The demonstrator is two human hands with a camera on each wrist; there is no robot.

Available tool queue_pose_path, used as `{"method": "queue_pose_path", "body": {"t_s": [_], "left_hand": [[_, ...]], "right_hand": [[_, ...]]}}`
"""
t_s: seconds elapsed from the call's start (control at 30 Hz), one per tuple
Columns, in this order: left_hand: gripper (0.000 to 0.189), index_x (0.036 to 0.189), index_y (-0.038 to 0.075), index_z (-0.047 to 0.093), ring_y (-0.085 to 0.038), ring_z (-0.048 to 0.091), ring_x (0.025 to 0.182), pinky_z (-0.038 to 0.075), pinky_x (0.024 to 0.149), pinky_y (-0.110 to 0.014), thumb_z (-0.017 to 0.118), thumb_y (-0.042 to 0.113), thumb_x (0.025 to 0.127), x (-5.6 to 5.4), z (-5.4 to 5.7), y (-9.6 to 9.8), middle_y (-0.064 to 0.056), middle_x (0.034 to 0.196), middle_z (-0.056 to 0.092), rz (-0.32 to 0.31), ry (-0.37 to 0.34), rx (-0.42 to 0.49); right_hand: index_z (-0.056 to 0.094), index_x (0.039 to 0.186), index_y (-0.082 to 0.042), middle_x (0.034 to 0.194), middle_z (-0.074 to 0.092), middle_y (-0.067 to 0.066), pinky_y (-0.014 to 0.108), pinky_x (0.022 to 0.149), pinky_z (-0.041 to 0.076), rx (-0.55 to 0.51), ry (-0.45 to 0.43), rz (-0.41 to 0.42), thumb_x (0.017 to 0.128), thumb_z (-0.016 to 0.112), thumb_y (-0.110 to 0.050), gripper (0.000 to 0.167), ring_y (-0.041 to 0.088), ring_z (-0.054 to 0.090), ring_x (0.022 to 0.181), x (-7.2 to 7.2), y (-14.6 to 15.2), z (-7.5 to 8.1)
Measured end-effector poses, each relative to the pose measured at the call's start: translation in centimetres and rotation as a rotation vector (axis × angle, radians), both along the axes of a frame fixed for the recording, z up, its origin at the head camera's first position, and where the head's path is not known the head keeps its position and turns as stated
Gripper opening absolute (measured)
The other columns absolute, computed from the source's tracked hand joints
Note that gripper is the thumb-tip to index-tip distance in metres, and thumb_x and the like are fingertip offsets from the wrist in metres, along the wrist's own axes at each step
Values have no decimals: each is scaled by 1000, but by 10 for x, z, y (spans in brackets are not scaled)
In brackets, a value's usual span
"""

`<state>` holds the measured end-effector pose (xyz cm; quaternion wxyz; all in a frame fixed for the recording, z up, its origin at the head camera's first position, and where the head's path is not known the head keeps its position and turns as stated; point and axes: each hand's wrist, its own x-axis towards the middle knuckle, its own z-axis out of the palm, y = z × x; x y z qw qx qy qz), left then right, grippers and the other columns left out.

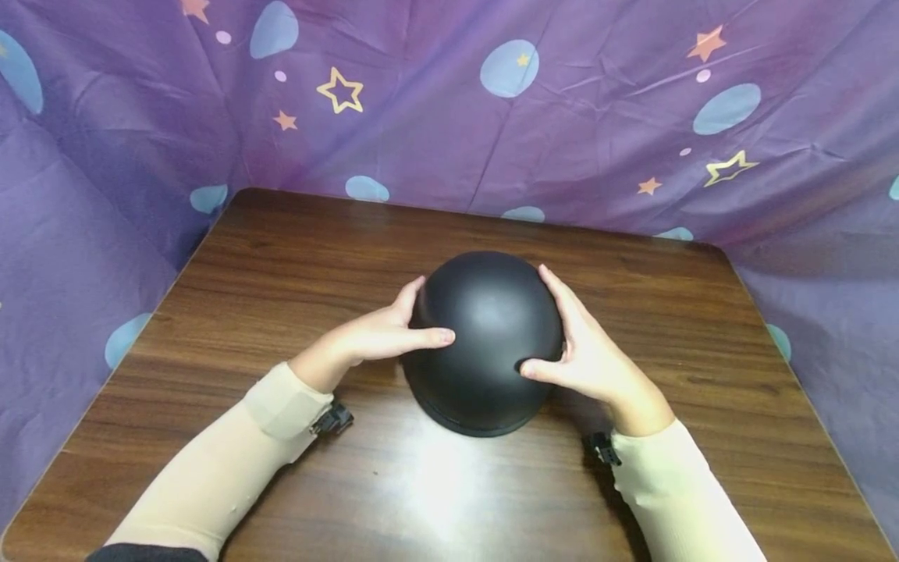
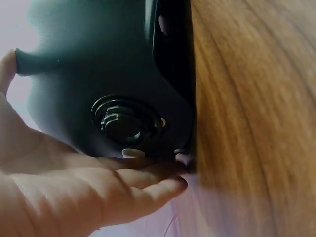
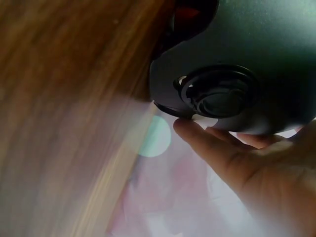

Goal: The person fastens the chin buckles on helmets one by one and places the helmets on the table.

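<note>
A smooth black helmet [image 1: 486,320] rests dome-up near the middle of the table. My left hand [image 1: 382,331] grips its left side, the thumb laid across the dome and the fingers along the flank. On the opposite side my right hand [image 1: 593,359] holds it the same way, thumb toward the front. In the left wrist view a round black fitting [image 2: 121,123] sits on the helmet's side, above my fingers. The right wrist view has a matching round fitting [image 3: 217,91] and my fingertips at the lower rim. The helmet's inside is mostly hidden.
The brown wood-grain table [image 1: 281,257] has rounded corners. Behind it and along both sides hangs a purple cloth [image 1: 421,117] with stars and pale blue spots. Small black devices [image 1: 333,419] are strapped at both wrists, over light sleeves [image 1: 232,460].
</note>
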<state>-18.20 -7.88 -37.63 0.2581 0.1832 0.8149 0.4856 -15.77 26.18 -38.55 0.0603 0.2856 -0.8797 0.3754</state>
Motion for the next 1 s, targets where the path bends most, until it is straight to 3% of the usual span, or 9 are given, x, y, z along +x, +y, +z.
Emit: {"method": "queue_pose_path", "body": {"t_s": [0.17, 0.3, 0.57, 0.87, 1.0], "left_hand": [[120, 170, 8, -2, -35, 12, 161, 17, 128, -53, 83, 39, 91, -1, 0, 3, -26, 175, 7, 17, 21, 76], [127, 170, 9, 1, -33, 11, 162, 16, 129, -50, 92, 26, 83, -1, 0, 4, -22, 176, 8, 23, 90, 157], [135, 172, 25, 10, -32, 29, 157, 29, 124, -58, 99, 42, 72, 5, 4, 7, -10, 176, 22, 89, 306, 87], [134, 172, 30, 19, -25, 36, 154, 34, 122, -56, 102, 43, 68, 14, 6, 15, -1, 173, 31, 162, 445, 130], [134, 172, 25, 21, -24, 28, 158, 28, 125, -57, 103, 41, 67, 19, 9, 21, -3, 174, 28, 159, 527, 151]], "right_hand": [[18, 173, -24, 172, 28, 14, 49, 124, 25, -12, 2, -18, 65, 101, -31, 136, 34, 32, 154, 0, 2, 0], [18, 173, -22, 172, 29, 13, 45, 124, 24, -54, -3, -27, 66, 101, -38, 136, 34, 32, 154, 0, 3, 1], [20, 172, -16, 171, 28, 16, 57, 123, 22, -131, 61, -72, 65, 89, -78, 142, 38, 30, 154, -2, 0, 3], [19, 173, -22, 173, 25, 13, 60, 124, 22, -125, 130, -137, 62, 84, -86, 143, 34, 26, 156, 3, -6, 7], [21, 172, -26, 175, 24, 6, 61, 124, 22, -124, 150, -171, 61, 87, -83, 141, 29, 23, 158, 6, -7, 9]]}}
